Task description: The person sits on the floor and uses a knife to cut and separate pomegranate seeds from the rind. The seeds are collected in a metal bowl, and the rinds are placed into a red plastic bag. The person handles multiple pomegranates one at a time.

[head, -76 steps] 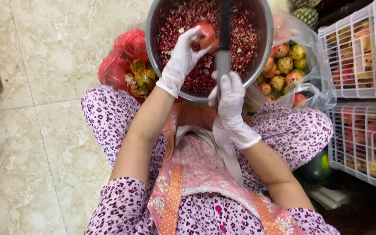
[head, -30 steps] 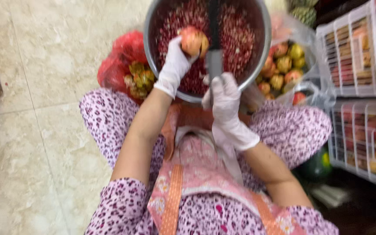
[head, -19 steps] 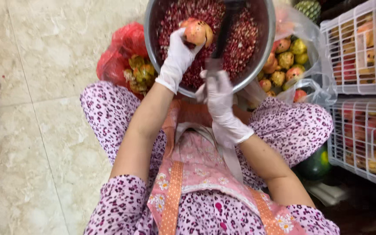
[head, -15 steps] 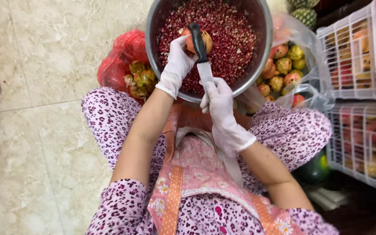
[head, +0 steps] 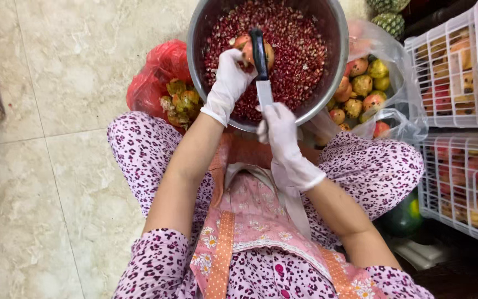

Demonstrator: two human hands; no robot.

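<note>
1. Far left on the tiled floor: one crumpled red plastic bag point(head: 159, 75) of emptied rinds, just beside the bowl.
2. The white-gloved left hand point(head: 229, 83) curls its fingers around one pale-orange pomegranate piece point(head: 245, 49), holding it over the seeds.
3. That puts the fruit inside the one large round steel bowl point(head: 196, 39), which is heaped with loose dark-red seeds.
4. One black-handled steel knife point(head: 261, 69) lies across the fruit, its handle on top.
5. The white-gloved right hand point(head: 282, 135) is clenched around the blade end. This looks to me like the seed-knocking step.
6. A next rap calls for a firm hold on the fruit, blade edge kept off the palm, and seeds landing inside the rim.
7. Right of the bowl: one clear plastic bag point(head: 391, 52) of whole pomegranates, roughly ten, though folds hide some.
8. Far right: two white wire baskets point(head: 443, 61) of fruit, stacked.
</note>
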